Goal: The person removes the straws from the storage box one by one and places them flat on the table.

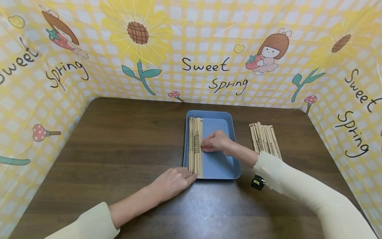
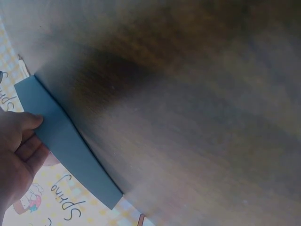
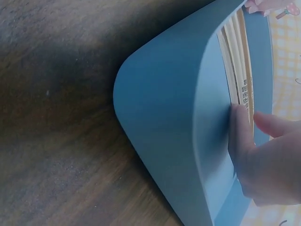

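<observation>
A blue tray (image 1: 219, 167) stands on the table, with a row of paper-wrapped chopsticks (image 1: 195, 139) lying lengthwise along its left side. My right hand (image 1: 218, 141) reaches into the tray from the right and pinches at the row's right edge. In the right wrist view, wrapped chopsticks (image 3: 239, 56) pass between the thumb and fingers (image 3: 239, 122); how many it pinches I cannot tell. My left hand (image 1: 176, 179) grips the tray at its near left corner, by the lower ends of the chopsticks. The left wrist view has its thumb on the tray's rim (image 2: 70, 141).
Right of the tray, another bunch of paper-wrapped chopsticks (image 1: 264, 137) lies on the brown wooden table (image 1: 134, 132), partly hidden by the right forearm. A yellow-checked printed cloth (image 1: 203, 33) stands up along the back and both sides.
</observation>
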Tool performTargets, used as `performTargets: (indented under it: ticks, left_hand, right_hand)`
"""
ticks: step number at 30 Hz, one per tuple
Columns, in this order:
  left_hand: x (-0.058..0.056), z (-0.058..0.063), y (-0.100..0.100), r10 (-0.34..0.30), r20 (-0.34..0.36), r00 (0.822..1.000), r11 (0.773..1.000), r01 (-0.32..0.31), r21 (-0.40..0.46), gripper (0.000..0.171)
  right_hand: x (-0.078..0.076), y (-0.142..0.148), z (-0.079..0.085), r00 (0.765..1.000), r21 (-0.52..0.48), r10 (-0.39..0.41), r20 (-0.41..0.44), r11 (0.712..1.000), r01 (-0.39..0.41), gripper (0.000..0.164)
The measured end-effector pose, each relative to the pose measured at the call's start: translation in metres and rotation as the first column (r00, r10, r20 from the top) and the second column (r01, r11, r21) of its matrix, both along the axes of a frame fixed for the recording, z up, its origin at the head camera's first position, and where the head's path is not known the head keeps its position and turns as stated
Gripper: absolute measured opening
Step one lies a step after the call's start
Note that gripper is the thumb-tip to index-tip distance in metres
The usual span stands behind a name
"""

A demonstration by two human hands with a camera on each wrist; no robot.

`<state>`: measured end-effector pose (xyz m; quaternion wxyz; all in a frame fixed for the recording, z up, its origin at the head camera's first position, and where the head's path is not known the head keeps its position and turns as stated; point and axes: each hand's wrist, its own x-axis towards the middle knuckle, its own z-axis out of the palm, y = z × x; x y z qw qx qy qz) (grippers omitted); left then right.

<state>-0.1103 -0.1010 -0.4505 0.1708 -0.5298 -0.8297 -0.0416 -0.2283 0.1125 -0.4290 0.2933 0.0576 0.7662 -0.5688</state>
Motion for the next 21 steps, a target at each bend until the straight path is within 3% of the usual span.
performTargets:
  ticks: [12,21]
  left_hand:
    - [0.0,-0.001,0.001,0.0,-0.005,1.0,1.0,0.0,0.005,0.025]
    - [0.0,0.0,0.001,0.002,0.006,1.0,1.0,-0.002,-0.001,0.026]
  right_hand:
    - [0.001,-0.007,-0.001,0.999,-0.015,0.032,-0.001,0.999,-0.032,0.019]
    - [-0.002,-0.014,-0.005,0.998,0.092,0.044,-0.05,0.995,-0.039,0.013]
